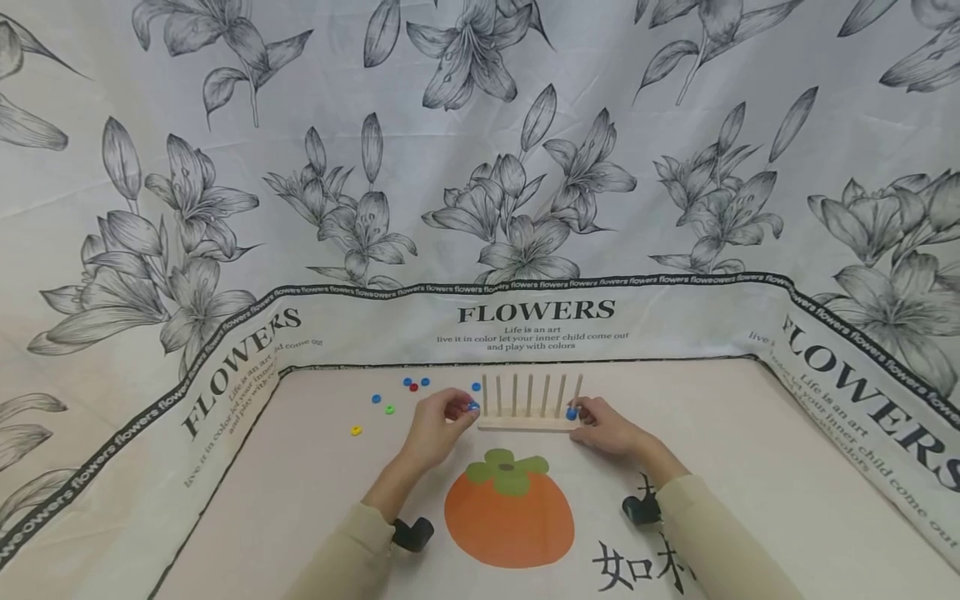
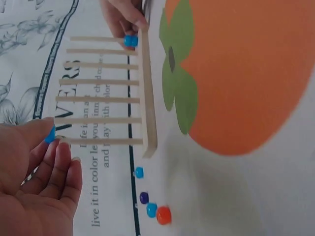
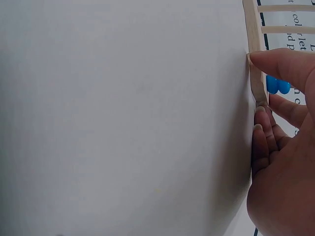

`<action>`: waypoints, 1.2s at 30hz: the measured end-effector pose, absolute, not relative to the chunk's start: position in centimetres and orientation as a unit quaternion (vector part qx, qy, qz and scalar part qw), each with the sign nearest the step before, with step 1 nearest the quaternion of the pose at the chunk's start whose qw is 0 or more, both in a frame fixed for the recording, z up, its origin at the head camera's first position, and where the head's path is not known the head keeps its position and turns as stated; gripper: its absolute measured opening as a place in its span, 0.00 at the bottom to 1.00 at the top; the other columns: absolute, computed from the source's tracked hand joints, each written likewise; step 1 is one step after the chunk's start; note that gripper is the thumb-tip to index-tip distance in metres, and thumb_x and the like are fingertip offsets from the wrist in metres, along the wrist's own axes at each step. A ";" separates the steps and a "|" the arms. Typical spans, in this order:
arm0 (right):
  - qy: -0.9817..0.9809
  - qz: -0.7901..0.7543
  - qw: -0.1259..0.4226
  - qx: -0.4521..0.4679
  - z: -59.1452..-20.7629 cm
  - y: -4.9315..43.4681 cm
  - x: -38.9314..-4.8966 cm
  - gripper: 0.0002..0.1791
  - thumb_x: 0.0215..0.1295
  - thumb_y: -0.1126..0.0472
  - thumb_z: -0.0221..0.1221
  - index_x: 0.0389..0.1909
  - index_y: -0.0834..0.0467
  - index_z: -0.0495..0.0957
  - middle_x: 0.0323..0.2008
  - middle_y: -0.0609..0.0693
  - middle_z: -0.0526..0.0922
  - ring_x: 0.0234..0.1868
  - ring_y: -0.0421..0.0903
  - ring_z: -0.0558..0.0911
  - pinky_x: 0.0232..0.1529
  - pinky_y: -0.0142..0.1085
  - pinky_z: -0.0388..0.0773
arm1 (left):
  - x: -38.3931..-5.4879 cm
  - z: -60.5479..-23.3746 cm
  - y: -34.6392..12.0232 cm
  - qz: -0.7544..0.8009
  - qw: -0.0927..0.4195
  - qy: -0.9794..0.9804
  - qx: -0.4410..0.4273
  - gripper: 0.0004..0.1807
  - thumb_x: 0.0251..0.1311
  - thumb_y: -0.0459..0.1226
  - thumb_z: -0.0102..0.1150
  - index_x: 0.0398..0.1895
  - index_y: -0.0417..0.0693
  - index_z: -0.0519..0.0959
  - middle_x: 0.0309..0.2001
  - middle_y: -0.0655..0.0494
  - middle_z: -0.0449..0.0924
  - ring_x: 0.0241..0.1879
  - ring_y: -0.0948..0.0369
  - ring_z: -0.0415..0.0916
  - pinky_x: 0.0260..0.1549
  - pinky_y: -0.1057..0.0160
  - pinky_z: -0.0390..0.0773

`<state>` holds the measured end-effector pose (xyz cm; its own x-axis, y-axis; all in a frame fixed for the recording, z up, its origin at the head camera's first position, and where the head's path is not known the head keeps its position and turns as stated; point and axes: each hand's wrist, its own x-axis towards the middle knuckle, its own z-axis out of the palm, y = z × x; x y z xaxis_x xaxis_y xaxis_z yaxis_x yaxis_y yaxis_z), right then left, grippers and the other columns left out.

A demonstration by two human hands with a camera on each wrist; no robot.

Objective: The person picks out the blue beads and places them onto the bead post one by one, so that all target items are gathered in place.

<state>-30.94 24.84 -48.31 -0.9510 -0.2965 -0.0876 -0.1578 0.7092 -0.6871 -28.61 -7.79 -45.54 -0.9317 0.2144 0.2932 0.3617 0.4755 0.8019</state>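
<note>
A wooden rack (image 1: 525, 424) stands on the cloth, a row of several upright pegs rising from its long base. My left hand (image 1: 438, 425) pinches a blue bead (image 2: 50, 133) between thumb and fingers. That bead is by the tip of the leftmost peg (image 2: 101, 141); whether it is threaded on, I cannot tell. At the other end, my right hand (image 1: 603, 427) grips the base, its thumb (image 3: 275, 61) on the front side and fingers behind. Blue beads (image 3: 278, 84) sit low on the rightmost peg, partly covered by that hand in the head view.
Loose beads lie left of the rack: a yellow one (image 1: 356, 431), a green one (image 1: 390, 410), a red one (image 1: 413, 387) and several blue ones, including one blue bead (image 1: 476, 387) behind my left hand. A printed persimmon (image 1: 510, 521) marks the cloth in front. Flowered fabric walls surround the surface.
</note>
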 end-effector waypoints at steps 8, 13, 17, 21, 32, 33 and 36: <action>0.919 -0.364 0.096 -0.119 -49.3 25.2 -31.5 0.35 0.65 0.55 0.62 0.69 0.67 0.65 0.52 0.60 0.70 0.50 0.53 0.70 0.52 0.45 0.72 | -28.5 -45.4 -6.0 -0.493 0.091 -0.838 -0.216 0.08 0.66 0.34 0.66 0.46 0.41 0.83 0.36 0.57 0.81 0.37 0.62 0.79 0.43 0.66 0.82; 0.919 -0.366 0.093 -0.113 -49.9 25.4 -31.9 0.34 0.66 0.55 0.61 0.69 0.66 0.65 0.53 0.59 0.70 0.51 0.53 0.70 0.54 0.49 0.72 | -28.6 -45.5 -4.7 -0.486 0.095 -0.839 -0.223 0.08 0.66 0.34 0.67 0.45 0.41 0.83 0.35 0.57 0.81 0.36 0.63 0.78 0.42 0.67 0.81; 0.922 -0.358 0.091 -0.115 -50.2 25.5 -32.2 0.34 0.66 0.55 0.60 0.70 0.66 0.65 0.54 0.59 0.70 0.51 0.53 0.71 0.54 0.49 0.72 | -28.6 -45.3 -3.5 -0.489 0.080 -0.842 -0.214 0.08 0.66 0.36 0.68 0.45 0.44 0.83 0.35 0.60 0.80 0.36 0.65 0.78 0.41 0.68 0.81; 0.922 -0.358 0.095 -0.118 -49.4 25.2 -31.7 0.35 0.66 0.55 0.61 0.69 0.67 0.66 0.53 0.60 0.70 0.51 0.53 0.71 0.54 0.48 0.72 | -28.5 -44.9 -2.5 -0.498 0.072 -0.837 -0.213 0.08 0.66 0.36 0.67 0.46 0.44 0.83 0.35 0.60 0.80 0.36 0.66 0.77 0.41 0.68 0.80; 0.923 -0.350 0.094 -0.126 -48.6 24.9 -31.0 0.34 0.67 0.55 0.60 0.69 0.68 0.66 0.54 0.62 0.71 0.51 0.55 0.71 0.55 0.50 0.72 | -29.1 -44.5 0.6 -0.497 0.075 -0.842 -0.198 0.10 0.65 0.36 0.68 0.47 0.44 0.85 0.33 0.61 0.79 0.34 0.67 0.74 0.36 0.70 0.77; 0.923 -0.352 0.092 -0.125 -48.7 24.9 -31.0 0.34 0.67 0.55 0.60 0.69 0.67 0.66 0.54 0.61 0.71 0.52 0.54 0.71 0.56 0.50 0.72 | -29.1 -44.5 0.9 -0.497 0.074 -0.842 -0.197 0.11 0.65 0.36 0.68 0.48 0.43 0.85 0.33 0.61 0.79 0.34 0.67 0.74 0.36 0.70 0.77; 0.922 -0.353 0.083 -0.137 -48.9 25.1 -31.2 0.33 0.66 0.55 0.60 0.67 0.68 0.67 0.53 0.62 0.71 0.50 0.55 0.72 0.53 0.50 0.73 | -29.2 -44.3 1.8 -0.496 0.078 -0.842 -0.196 0.11 0.64 0.36 0.69 0.47 0.43 0.85 0.32 0.62 0.79 0.33 0.68 0.74 0.35 0.71 0.76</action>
<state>-31.22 25.11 -48.93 -0.9486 -0.3114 -0.0555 -0.1946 0.7128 -0.6738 -29.23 1.77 -44.27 -0.9109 0.2537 0.3254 0.4076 0.4301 0.8056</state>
